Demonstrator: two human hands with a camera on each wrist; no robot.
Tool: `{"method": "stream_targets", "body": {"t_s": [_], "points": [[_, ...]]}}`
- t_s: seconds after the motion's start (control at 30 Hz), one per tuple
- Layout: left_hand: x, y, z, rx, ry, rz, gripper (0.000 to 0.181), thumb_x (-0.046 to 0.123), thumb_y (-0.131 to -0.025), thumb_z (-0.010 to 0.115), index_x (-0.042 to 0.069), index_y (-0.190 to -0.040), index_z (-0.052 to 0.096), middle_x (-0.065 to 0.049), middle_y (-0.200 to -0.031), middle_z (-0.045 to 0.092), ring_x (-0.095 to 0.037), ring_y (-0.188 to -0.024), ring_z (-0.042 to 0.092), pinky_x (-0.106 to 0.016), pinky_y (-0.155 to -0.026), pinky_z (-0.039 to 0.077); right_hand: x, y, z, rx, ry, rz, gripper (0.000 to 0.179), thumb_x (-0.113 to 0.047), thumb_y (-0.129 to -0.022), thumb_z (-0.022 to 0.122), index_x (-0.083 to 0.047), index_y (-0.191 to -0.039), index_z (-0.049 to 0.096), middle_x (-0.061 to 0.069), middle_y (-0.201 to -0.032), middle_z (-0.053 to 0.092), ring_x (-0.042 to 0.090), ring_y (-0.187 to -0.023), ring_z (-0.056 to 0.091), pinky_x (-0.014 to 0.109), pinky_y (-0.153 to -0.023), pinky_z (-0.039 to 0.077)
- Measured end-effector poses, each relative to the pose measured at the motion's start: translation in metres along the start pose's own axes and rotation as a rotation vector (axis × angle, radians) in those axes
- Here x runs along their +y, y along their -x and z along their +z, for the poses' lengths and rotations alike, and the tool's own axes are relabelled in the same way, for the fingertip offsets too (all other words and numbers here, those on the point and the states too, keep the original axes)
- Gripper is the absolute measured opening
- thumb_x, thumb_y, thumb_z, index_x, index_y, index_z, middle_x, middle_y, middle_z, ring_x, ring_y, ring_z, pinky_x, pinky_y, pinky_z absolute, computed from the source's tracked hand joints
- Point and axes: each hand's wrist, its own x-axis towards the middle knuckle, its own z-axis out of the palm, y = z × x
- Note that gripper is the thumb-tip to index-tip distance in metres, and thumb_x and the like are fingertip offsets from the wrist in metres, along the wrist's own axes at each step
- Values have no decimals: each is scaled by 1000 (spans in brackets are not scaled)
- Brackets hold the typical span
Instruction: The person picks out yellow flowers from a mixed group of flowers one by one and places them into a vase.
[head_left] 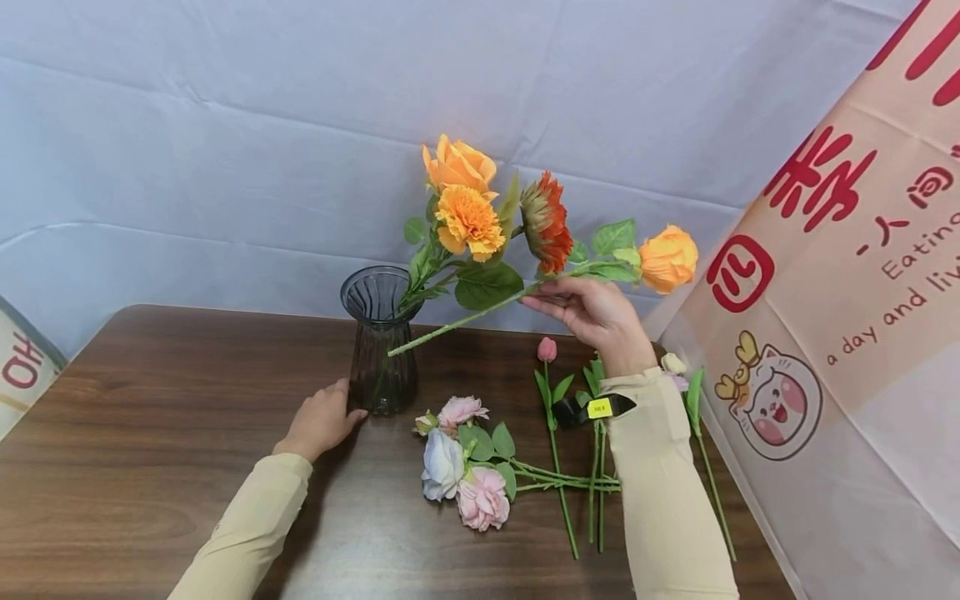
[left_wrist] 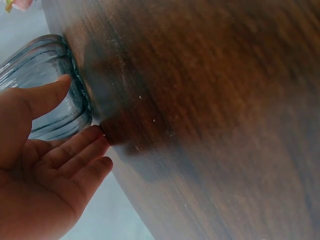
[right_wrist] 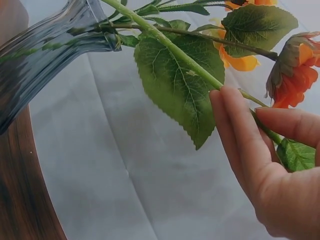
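Note:
A ribbed grey glass vase (head_left: 382,358) stands upright at the table's back edge. My left hand (head_left: 321,419) holds its base, the thumb (left_wrist: 47,97) on one side and the fingers on the other. Leaning right out of the vase are an orange rose (head_left: 459,164), an orange carnation (head_left: 471,222) and a red-orange flower (head_left: 549,223). My right hand (head_left: 592,315) pinches the green stem (right_wrist: 187,59) of another orange rose (head_left: 667,258). That stem slants down leftward, its cut end in front of the vase in the head view.
Pink and pale-blue flowers (head_left: 444,467) lie on the brown wooden table (head_left: 187,433) right of the vase. A pink tulip (head_left: 547,350) and other stems lie farther right, partly under my right forearm. A white-grey cloth (head_left: 262,167) hangs behind; a printed banner (head_left: 825,317) borders the right.

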Motion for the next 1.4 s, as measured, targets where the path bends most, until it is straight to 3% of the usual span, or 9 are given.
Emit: {"method": "stream_targets", "body": {"t_s": [0.3,0.53,0.73,1.07,1.23,1.4], "points": [[0,-1,1,11,-4,4,60,23,-87,63,-17,-125,40,-34,-115,52,-47,-98,54,-54,-80,46,2,-2,5,1,-78,-17,27,16,-88,37,13,-76,61,24,-77,59,37,-84,62,46,-83,50],[1,0,2,4,-11,5,60,22,-88,62,-18,-126,39,-34,-117,50,-47,-100,53,-54,-81,46,7,-4,9,1,-115,-49,23,18,-88,34,12,-95,56,21,-83,55,35,-80,61,46,-80,51],[1,0,1,12,-15,8,61,23,-87,62,-18,-125,39,-35,-117,50,-48,-99,53,-55,-81,46,8,-6,13,1,-135,-62,23,19,-87,34,11,-95,54,20,-81,55,34,-80,61,46,-80,51],[0,0,1,13,-7,5,60,23,-87,62,-18,-125,39,-34,-117,50,-48,-99,53,-55,-81,46,15,-10,21,36,-85,-82,26,22,-86,34,13,-82,58,22,-86,50,36,-85,62,44,-79,52],[0,0,1,13,-8,7,60,23,-87,63,-17,-125,39,-34,-116,51,-47,-99,53,-55,-81,46,18,-9,25,46,-54,-103,28,24,-84,35,13,-73,59,20,-75,50,36,-86,60,43,-78,52],[0,0,2,14,-9,5,60,22,-87,63,-17,-126,39,-34,-117,51,-47,-100,53,-55,-81,46,20,-8,30,40,-34,-117,22,24,-83,37,13,-89,54,18,-67,50,36,-83,61,43,-79,52]]}}
